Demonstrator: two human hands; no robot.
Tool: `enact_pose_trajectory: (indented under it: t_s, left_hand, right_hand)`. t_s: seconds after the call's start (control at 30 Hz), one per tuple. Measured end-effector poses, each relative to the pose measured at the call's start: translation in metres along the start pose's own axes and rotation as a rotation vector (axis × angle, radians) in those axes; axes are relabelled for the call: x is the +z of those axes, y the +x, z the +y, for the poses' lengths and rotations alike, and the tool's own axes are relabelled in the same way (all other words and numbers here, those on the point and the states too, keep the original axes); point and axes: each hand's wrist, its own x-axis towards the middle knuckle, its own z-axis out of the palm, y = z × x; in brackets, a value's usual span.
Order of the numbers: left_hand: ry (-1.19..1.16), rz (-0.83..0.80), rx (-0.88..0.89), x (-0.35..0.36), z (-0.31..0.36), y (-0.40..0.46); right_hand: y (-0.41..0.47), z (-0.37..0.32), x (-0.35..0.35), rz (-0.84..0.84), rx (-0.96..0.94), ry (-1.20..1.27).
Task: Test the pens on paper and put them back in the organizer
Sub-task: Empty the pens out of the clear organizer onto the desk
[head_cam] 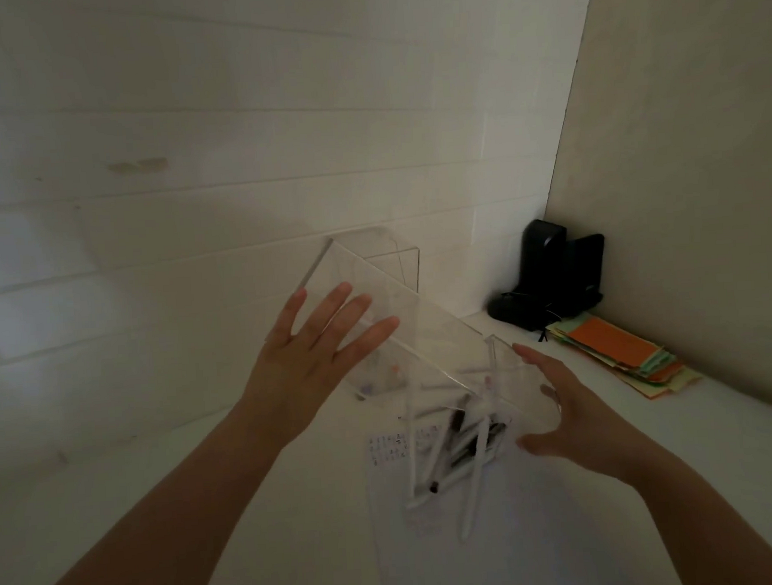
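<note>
Two bare forearms reach in from the bottom edge over the white table (117, 512). Between the hands a clear acrylic organizer (422, 330) is tipped, its open end low at the right. On its upper left face lies the left hand (316, 364), flat with straight, spread fingers. At the low open end, the right hand (573, 421) has its fingers curved round the corner. White pens (457, 459) spill from the opening into a loose heap on a sheet of paper (436, 560) with small test marks. In the far right corner stand a black device (550, 277) and a stack of coloured paper (623, 354).
</note>
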Motion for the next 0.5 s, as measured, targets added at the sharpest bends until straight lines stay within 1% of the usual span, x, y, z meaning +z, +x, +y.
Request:
enact_pose_trajectory:
  t_s: [0.1,0.2,0.27,0.3,0.43,0.5]
  left_hand:
    - [0.008,0.02,0.027,0.003,-0.007,0.001]
    - [-0.028,0.042,-0.027,0.003,-0.012,0.0]
    - [-0.086,0.029,-0.144,0.002,-0.011,-0.006]
    - [-0.125,-0.005,-0.216,0.0,-0.008,-0.012]
    - [-0.341,-0.206,-0.534,-0.006,0.014,-0.036]
    - [-0.455,-0.293,-0.697,-0.008,0.025,-0.044]
  right_hand:
    - [0.003,-0.006,0.0,0.018,-0.004,-0.054]
    - [0.005,-0.011,0.004,0.04,-0.016,0.021]
    - [0.006,-0.019,0.008,0.073,-0.054,0.125]
    - [0.007,-0.026,0.011,0.094,-0.074,0.182]
    - [0.019,-0.062,0.039,0.154,-0.167,0.352]
    - [0.025,-0.079,0.058,0.226,-0.204,0.401]
